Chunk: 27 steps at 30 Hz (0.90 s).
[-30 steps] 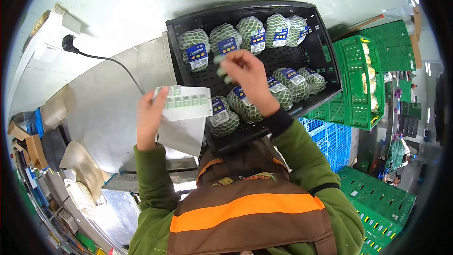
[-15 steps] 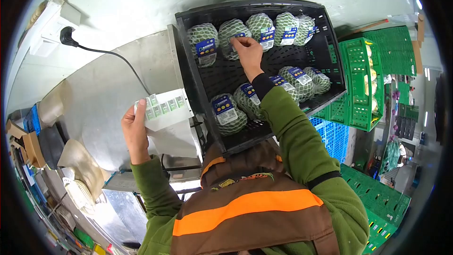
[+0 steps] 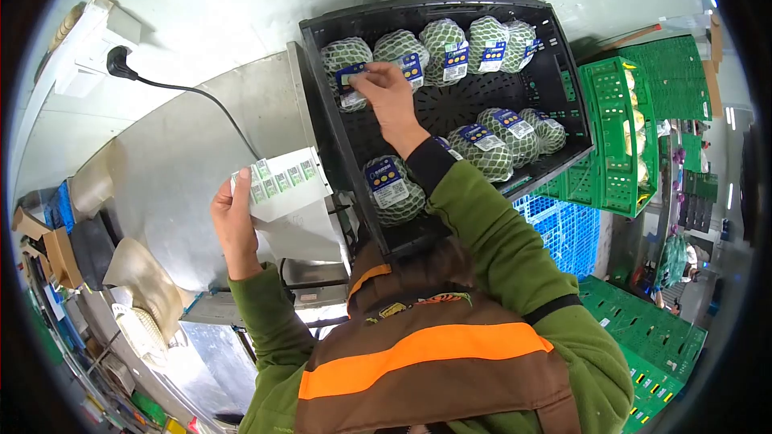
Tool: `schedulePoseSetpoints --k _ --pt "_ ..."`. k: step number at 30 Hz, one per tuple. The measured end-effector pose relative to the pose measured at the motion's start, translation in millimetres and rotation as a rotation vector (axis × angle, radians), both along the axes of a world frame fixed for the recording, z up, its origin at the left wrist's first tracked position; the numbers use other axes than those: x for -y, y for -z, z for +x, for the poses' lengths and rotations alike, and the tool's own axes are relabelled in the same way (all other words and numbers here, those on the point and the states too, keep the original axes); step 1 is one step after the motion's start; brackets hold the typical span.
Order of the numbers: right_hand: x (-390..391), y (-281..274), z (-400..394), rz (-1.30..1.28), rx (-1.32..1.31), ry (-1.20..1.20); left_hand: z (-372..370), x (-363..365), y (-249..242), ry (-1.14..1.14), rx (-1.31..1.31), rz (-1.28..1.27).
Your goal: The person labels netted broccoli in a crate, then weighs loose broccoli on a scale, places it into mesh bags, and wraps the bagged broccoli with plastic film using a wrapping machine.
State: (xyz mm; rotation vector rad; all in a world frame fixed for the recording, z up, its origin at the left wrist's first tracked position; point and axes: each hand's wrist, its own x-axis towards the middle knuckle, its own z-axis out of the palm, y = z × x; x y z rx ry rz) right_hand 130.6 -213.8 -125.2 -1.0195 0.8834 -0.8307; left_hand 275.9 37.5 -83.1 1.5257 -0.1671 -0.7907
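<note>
My left hand (image 3: pixel 232 221) pinches a white backing sheet of stickers (image 3: pixel 281 180); rows of small green-and-white printed stickers are on it. My right hand (image 3: pixel 392 103) is inside the black crate (image 3: pixel 438 100), its thumb and fingers pinched against the blue label of the far-left net bag (image 3: pixel 347 52). Anything between those fingertips is too small to make out. Beside it lies a second net bag (image 3: pixel 396 46) with a blue-and-white label. Several more green-netted bags make up the back row, and a front row holds another labelled net bag (image 3: pixel 402 202). My right forearm partly covers the front row.
Left of the crate is a metal work surface (image 3: pixel 173 181). A black plug (image 3: pixel 121 63) and its cable come from the wall socket. Green crates (image 3: pixel 599 137) and a blue crate (image 3: pixel 567 233) stand to the right.
My right hand has moved left from the second net bag of the back row to the far-left one. My left hand still holds the sticker sheet, nearly unmoved.
</note>
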Motion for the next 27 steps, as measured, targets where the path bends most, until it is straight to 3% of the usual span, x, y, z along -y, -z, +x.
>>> schedulePoseSetpoints --k 8,11,13,18,20,21,22,24,27 --pt "6.3 22.4 19.2 -0.171 -0.079 0.017 -3.5 -7.6 -0.4 0.012 0.005 0.007" --pt "7.1 16.3 22.3 -0.366 -0.311 0.027 -7.3 -5.7 -4.2 0.003 0.0 -0.006" --pt "8.4 2.0 20.1 -0.59 -0.619 0.011 -6.8 -5.4 -3.8 0.007 -0.004 0.002" --pt "19.8 -2.9 5.8 -0.86 -0.857 0.133 -3.8 -10.8 2.1 0.032 -0.023 0.006" --pt "26.1 -7.6 -18.4 -0.485 -0.78 -0.274 -3.3 -15.9 3.8 0.002 0.018 0.014" --pt "16.5 -27.9 -31.0 -0.106 -0.693 -0.433 -2.4 -20.7 5.8 0.002 0.008 0.024" --pt "6.8 -23.8 -42.2 -0.095 -0.701 -0.433 0.0 -25.4 7.9 -0.016 -0.009 0.025" --pt "-4.5 -5.8 -62.7 0.285 -0.56 -0.567 1.8 -27.1 10.2 -0.02 -0.031 0.026" --pt "-14.7 20.2 -69.8 0.316 -0.567 -0.529 4.1 -27.1 9.4 -0.023 -0.018 0.04"
